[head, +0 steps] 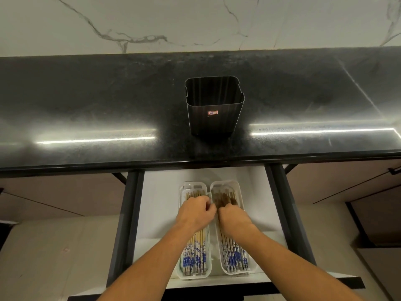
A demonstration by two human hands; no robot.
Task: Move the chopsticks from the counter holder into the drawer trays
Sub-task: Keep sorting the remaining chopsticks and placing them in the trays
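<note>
A dark square holder [213, 109] stands upright on the black counter [86, 105]; I see no chopsticks inside it. Below, an open drawer [156, 203] holds two white trays side by side. The left tray [181, 272] and the right tray [252, 266] each carry several chopsticks [194, 255] with blue-and-white patterned ends toward me. My left hand [195, 212] rests curled over the left tray's chopsticks. My right hand [233, 217] lies curled over those in the right tray [235, 255]. Both hands touch near the trays' shared edge; their fingertips are hidden.
A white marbled wall [195, 22] rises behind the counter. Dark drawer rails [123, 224] run along both sides of the drawer. Closed cabinet fronts [54, 192] flank it, and a pale floor shows at lower left.
</note>
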